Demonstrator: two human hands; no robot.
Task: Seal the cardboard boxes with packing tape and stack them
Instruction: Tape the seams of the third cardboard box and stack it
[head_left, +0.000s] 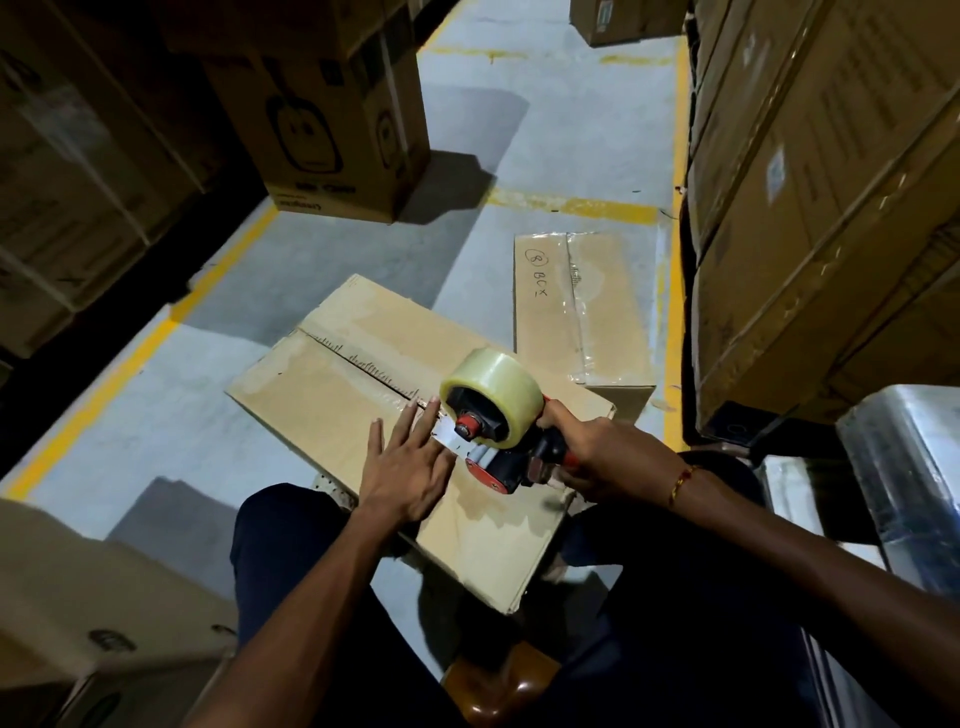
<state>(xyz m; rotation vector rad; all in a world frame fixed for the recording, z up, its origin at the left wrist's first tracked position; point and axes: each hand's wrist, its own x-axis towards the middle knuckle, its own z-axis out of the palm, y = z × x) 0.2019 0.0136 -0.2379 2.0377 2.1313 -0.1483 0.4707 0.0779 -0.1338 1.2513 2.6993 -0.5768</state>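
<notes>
From the head camera, the cardboard box lies directly under both hands, resting on the floor between the person's knees. Its two top flaps meet in a centre seam that runs away from the hands toward the far corner. It looks like light, fairly stiff corrugated board, though the flaps would probably give if pressed near the seam, so they want a flat palm to hold them level. To lift it for stacking, the sensible hold is likely at two opposite side edges or under the bottom corners, since fresh tape on top is slick.

The tape dispenser sits on the near part of the seam, carrying a fat roll of clear packing tape that should be rigid and easy to steer by its handle.

The left hand lies open, fingers straight and together, pressing flat on the box top just beside the dispenser's front, its fingertips at the short white tab of tape drawn out there. The right hand is closed round the dispenser's red handle, gripping it firmly.

Beyond the right hand, a second box lies on the floor with clear tape down its seam. Stacked cartons rise to the right of it.
</notes>
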